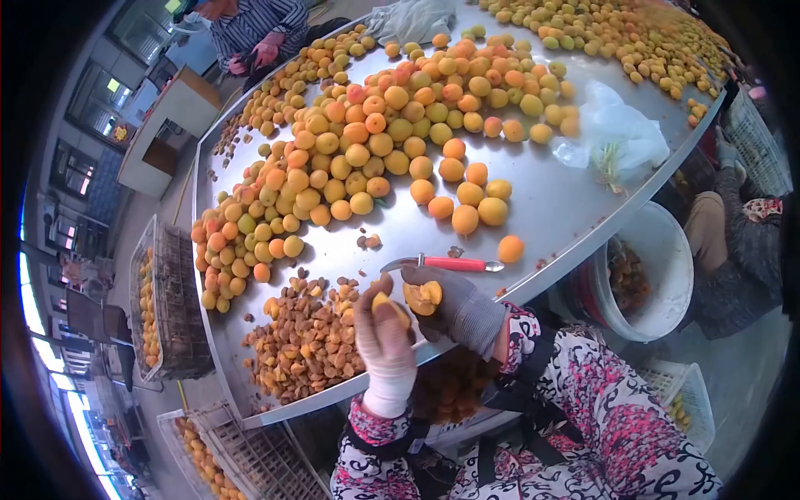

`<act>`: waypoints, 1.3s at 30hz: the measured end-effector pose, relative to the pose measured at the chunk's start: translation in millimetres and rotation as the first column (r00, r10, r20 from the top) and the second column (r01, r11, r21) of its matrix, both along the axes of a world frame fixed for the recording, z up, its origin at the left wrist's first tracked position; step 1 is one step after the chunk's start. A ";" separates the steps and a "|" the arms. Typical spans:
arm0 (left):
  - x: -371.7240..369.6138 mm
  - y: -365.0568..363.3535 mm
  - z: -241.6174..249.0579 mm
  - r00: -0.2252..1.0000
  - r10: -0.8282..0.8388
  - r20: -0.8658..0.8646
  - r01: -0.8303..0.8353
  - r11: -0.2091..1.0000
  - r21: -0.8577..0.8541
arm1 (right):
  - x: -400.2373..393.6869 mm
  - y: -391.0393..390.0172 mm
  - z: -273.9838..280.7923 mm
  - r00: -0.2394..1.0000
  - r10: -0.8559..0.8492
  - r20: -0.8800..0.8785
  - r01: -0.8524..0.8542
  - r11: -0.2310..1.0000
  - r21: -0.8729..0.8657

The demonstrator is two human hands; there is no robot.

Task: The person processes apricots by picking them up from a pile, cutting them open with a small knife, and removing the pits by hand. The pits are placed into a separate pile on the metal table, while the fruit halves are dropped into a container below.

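Note:
My left hand (385, 354), in a pale wrapped glove with browned fingertips, is closed around a yellow-orange apricot piece (392, 309). Right beside it, my right hand (457, 310) in a grey glove grips an opened apricot half (422, 297), its cut flesh facing up. A red-handled knife (457, 263) with a curved blade runs along the fingertips of my right hand, overlapping them in this view. Left of my hands is a heap of brown apricot pits (304, 343). Several whole apricots (465, 219) sit on the metal table (560, 223) beyond the knife.
A big apricot pile (358, 142) spreads across the table, with another (617, 37) farther back. A clear plastic bag (621, 133) lies at right. Beyond the edge stand a white bucket (667, 279) and crates (175, 321). One person (258, 33) is at upper left, another (733, 250) at right.

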State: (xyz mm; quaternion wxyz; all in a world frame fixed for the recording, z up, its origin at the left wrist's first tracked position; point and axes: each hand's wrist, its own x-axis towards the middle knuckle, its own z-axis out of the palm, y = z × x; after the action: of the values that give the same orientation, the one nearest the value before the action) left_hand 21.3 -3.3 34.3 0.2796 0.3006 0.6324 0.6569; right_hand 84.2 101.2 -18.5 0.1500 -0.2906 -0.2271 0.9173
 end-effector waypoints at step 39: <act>-14.7 7.2 11.4 0.956 -0.117 0.270 0.167 0.971 -0.171 | 9.7 -5.0 56.3 0.979 0.038 0.199 -0.131 0.869 0.478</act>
State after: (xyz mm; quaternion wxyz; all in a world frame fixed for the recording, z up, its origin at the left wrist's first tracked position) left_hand 6.6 4.0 45.7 0.4338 0.2292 0.6278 0.6043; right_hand 93.8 96.2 37.7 0.1565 -0.3159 -0.4766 0.8054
